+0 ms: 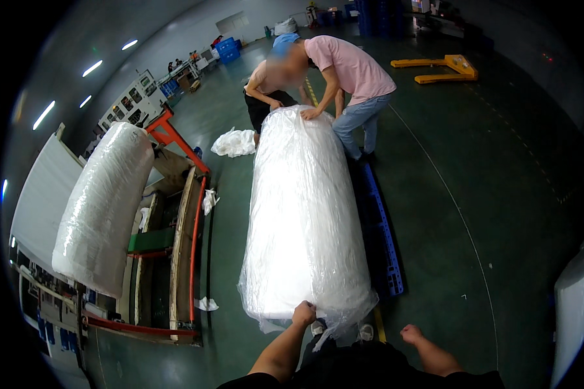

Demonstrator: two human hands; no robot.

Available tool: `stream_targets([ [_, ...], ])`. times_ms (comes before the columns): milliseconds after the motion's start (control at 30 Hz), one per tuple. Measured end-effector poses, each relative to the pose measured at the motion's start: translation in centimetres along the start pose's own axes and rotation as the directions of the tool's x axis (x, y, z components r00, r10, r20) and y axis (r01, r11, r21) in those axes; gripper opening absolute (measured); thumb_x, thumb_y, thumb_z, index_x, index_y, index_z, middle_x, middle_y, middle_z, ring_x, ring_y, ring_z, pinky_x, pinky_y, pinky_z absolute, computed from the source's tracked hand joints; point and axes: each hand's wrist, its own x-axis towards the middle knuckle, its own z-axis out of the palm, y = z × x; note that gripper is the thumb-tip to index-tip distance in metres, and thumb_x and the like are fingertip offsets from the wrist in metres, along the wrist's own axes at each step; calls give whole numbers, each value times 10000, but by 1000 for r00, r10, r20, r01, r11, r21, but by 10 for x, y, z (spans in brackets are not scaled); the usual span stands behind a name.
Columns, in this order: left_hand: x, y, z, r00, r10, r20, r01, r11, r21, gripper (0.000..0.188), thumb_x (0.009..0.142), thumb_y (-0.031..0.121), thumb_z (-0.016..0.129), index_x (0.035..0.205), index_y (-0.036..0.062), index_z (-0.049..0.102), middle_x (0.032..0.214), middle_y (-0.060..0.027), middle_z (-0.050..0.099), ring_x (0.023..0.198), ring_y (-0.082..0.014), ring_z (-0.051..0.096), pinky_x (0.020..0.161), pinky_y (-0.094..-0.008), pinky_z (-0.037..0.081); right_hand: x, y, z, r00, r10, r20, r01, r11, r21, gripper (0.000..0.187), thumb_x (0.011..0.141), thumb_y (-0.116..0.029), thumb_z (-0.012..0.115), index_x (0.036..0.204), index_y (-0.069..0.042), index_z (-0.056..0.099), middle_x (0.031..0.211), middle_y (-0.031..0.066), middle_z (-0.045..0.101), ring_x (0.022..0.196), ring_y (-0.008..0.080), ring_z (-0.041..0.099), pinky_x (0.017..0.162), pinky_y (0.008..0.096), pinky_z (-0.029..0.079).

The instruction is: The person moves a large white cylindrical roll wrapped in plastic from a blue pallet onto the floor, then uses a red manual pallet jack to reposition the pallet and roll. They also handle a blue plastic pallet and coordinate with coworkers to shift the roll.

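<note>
A large white roll (302, 214) wrapped in clear plastic film (344, 322) lies lengthwise in front of me. At its near end my left hand (304, 314) is closed on the film's loose edge, which hangs in folds. My right hand (411, 334) is curled into a fist, held in the air to the right of the roll and apart from it, with nothing visible in it. Two people bend over the far end. One, in a pink shirt (347, 61), has a hand on the wrapping; the other, wearing a blue cap (285, 41), also reaches to it.
A blue pallet (386, 240) shows along the roll's right side. To the left, a second wrapped roll (104, 207) rests at a machine with a red and wooden frame (191, 259). Crumpled white film (234, 142) lies on the floor. A yellow pallet jack (457, 67) stands far right.
</note>
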Motion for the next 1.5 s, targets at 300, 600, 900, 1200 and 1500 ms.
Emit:
stream_targets([
  [300,10,-13,7,1000,-17,17,17,1000,-13,291,810,301,544,961,56,590,986,-175,608,962,-319,566,822,-398,443,-13,-24,-13,991,72,110,-84,991,104,227,727,-219,570,873,-54,622,816,119,636,754,257,607,677,344,475],
  [600,10,-9,10,1000,12,-8,-12,1000,9,294,818,297,523,974,51,568,987,-184,601,969,-337,556,830,-409,436,12,26,19,999,-43,-30,44,999,31,174,737,-183,549,803,-38,617,696,106,624,656,221,609,602,342,475],
  [900,6,-7,5,1000,-23,20,23,999,-28,281,808,300,537,967,72,579,981,-168,607,963,-316,563,818,-397,437,8,31,19,999,-4,37,2,998,57,155,747,-174,553,788,-40,619,676,94,620,609,191,607,595,322,483],
  [1200,7,-2,2,998,-51,29,51,999,11,271,804,304,534,952,82,584,978,-155,611,948,-309,571,806,-395,445,4,4,2,989,30,146,-45,993,105,263,770,-251,554,904,-32,611,946,168,606,906,336,564,791,395,444],
  [1500,-3,4,6,998,-41,-41,42,999,22,275,823,287,490,986,67,521,974,-198,596,955,-352,556,819,-430,434,7,21,9,997,-20,71,11,993,116,159,777,-173,552,854,-44,602,717,76,613,661,161,600,600,299,472],
])
